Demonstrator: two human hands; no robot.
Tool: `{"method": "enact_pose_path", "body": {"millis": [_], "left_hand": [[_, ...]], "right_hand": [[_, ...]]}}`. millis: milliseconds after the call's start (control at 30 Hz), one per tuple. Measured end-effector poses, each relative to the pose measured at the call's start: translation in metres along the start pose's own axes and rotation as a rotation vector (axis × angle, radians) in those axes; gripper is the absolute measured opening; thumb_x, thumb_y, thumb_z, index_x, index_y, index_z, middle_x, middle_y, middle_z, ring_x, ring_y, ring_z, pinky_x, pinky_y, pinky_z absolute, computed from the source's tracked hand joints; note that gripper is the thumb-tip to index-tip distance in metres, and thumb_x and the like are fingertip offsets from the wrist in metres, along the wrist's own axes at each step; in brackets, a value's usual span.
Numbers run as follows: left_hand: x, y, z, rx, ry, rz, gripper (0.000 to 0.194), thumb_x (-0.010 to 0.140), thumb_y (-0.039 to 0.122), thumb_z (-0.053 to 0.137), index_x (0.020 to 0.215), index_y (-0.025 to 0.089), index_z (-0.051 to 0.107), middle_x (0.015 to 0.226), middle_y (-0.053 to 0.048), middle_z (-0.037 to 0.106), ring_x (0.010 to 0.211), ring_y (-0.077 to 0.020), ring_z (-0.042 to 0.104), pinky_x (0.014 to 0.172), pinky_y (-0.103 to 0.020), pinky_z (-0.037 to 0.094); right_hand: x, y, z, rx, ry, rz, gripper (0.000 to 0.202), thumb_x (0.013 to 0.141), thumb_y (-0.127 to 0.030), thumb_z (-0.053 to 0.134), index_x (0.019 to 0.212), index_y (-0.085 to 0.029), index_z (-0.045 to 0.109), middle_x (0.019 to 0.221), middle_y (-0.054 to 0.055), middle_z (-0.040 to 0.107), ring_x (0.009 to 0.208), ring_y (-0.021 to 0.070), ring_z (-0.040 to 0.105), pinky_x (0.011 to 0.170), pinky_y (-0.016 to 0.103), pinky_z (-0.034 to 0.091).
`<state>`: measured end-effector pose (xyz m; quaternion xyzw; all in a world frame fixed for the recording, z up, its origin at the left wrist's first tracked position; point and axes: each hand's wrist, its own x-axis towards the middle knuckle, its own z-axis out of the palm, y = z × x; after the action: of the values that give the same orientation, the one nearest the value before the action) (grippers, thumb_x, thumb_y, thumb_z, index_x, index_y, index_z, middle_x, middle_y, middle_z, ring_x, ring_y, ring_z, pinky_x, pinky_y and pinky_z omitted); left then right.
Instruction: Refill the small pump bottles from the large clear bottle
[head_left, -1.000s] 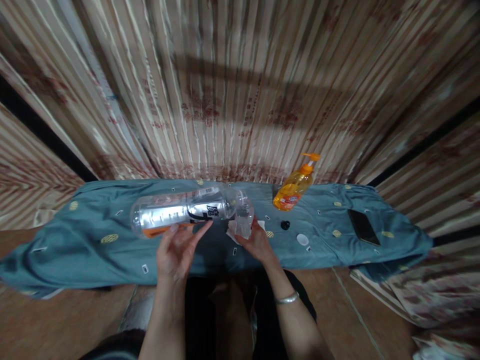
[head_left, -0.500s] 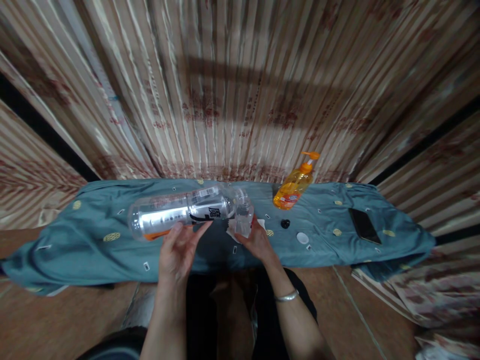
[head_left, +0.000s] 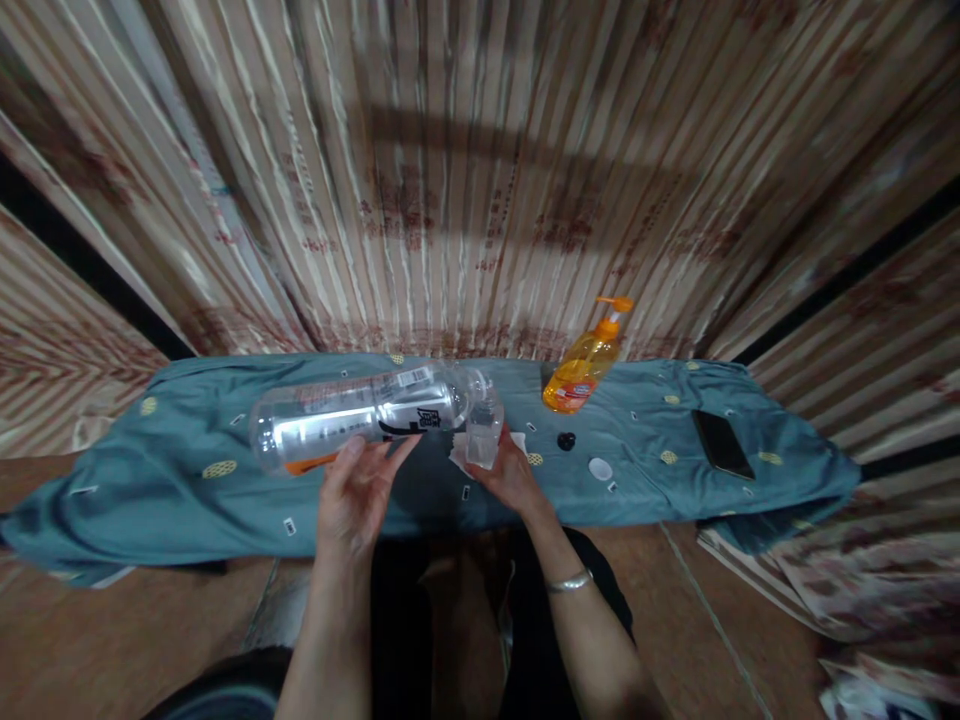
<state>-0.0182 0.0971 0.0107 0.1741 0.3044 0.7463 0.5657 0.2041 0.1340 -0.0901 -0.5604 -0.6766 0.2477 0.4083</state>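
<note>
My left hand point(head_left: 360, 490) supports a large clear plastic bottle point(head_left: 360, 415) from below, its thumb and fingers against the side. The bottle lies almost level, its silver label with black lettering and an orange edge showing. Its neck points right, to the top of a small clear plastic container point(head_left: 484, 440). Around that container my right hand point(head_left: 506, 475) is closed, holding it over a white tissue point(head_left: 457, 455). Whether the bottle's mouth touches the container I cannot tell. To the right lie a small black cap point(head_left: 566, 441) and a round white lid point(head_left: 600, 469).
A pump bottle of orange liquid point(head_left: 579, 375) stands behind the black cap. Near the right end a dark phone point(head_left: 721, 444) lies on the teal cloth point(head_left: 187, 510) covering the narrow table. Behind it hangs a striped curtain point(head_left: 450, 200).
The view has shifted slightly, so the table things sit a little further left and higher. Both hands keep their hold, with the bottle and the container almost in the same pose.
</note>
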Motion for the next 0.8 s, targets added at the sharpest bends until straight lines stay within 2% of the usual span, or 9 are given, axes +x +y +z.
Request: {"method": "enact_pose_path", "body": {"millis": [267, 467, 633, 800], "left_hand": [[0.0011, -0.002, -0.0023, 0.013, 0.018, 0.004, 0.032, 0.056, 0.026, 0.101, 0.064, 0.021, 0.07, 0.071, 0.003, 0.078, 0.084, -0.0236, 0.079, 0.118, -0.074, 0.047], [-0.0005, -0.0031, -0.0004, 0.045, 0.011, 0.015, 0.03, 0.057, 0.021, 0.098, 0.064, 0.022, 0.069, 0.063, 0.004, 0.071, 0.089, -0.0258, 0.079, 0.118, -0.072, 0.047], [-0.0021, -0.0027, 0.0021, 0.057, 0.01, 0.028, 0.03, 0.057, 0.021, 0.098, 0.065, 0.022, 0.069, 0.065, 0.002, 0.071, 0.103, -0.0315, 0.079, 0.119, -0.074, 0.045], [-0.0045, -0.0032, 0.0064, 0.067, 0.011, 0.041, 0.034, 0.054, 0.025, 0.102, 0.063, 0.022, 0.069, 0.064, 0.002, 0.07, 0.098, -0.0303, 0.078, 0.117, -0.073, 0.048]], "right_hand": [[0.0028, -0.0033, -0.0003, 0.038, -0.015, 0.036, 0.097, 0.079, -0.024, 0.086, 0.164, -0.018, 0.038, 0.153, 0.019, 0.067, 0.139, 0.0362, 0.069, 0.117, 0.053, 0.057], [0.0008, -0.0038, -0.0015, 0.044, -0.017, 0.014, 0.1, 0.081, -0.022, 0.083, 0.167, -0.018, 0.032, 0.158, 0.018, 0.063, 0.143, 0.0351, 0.066, 0.121, 0.051, 0.055], [-0.0005, -0.002, 0.001, 0.026, -0.005, 0.031, 0.104, 0.081, -0.023, 0.083, 0.17, -0.022, 0.029, 0.154, 0.015, 0.067, 0.14, 0.0353, 0.069, 0.118, 0.051, 0.057], [0.0008, -0.0014, 0.0019, 0.0, -0.011, 0.074, 0.111, 0.079, -0.024, 0.084, 0.171, -0.017, 0.023, 0.145, 0.018, 0.073, 0.13, 0.0374, 0.075, 0.112, 0.052, 0.061]]}}
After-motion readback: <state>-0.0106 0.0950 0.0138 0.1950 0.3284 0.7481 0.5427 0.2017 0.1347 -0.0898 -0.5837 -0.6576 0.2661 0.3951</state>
